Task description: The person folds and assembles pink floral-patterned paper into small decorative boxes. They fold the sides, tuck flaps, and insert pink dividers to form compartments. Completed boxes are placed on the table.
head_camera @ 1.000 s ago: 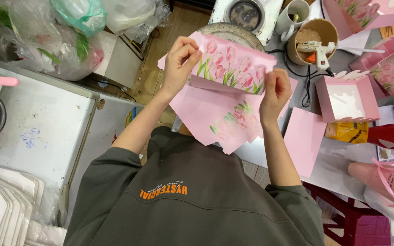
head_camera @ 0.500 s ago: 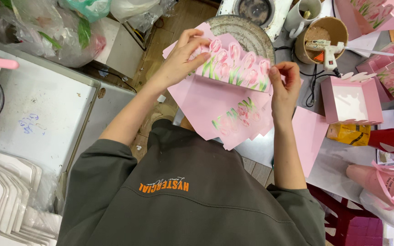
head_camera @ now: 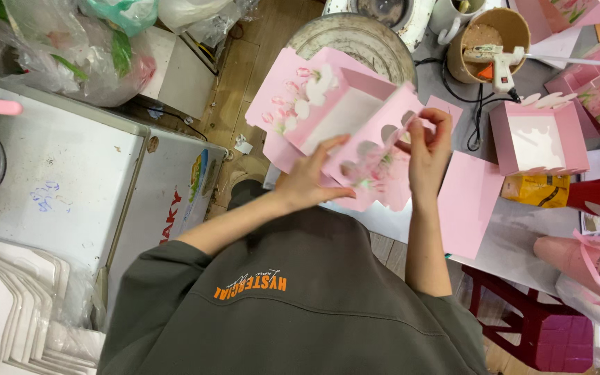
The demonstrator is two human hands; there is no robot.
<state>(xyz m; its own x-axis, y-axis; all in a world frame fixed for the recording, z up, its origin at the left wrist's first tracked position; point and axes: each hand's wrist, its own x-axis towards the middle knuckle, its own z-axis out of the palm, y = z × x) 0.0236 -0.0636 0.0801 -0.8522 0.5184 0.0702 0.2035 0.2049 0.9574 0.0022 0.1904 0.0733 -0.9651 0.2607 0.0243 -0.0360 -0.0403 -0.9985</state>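
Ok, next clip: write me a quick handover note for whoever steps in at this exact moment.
Left hand holds the pink box from below, fingers spread on a side panel.
Right hand pinches the scalloped flap at the box's right edge.
Done: box partly opened into shape, white inside showing.
Left: flaps not yet closed.
Nearby: finished box and glue gun on the table, flat pink sheet beside the right arm.

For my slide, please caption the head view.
Left hand and right hand hold a pink flowered paper box.
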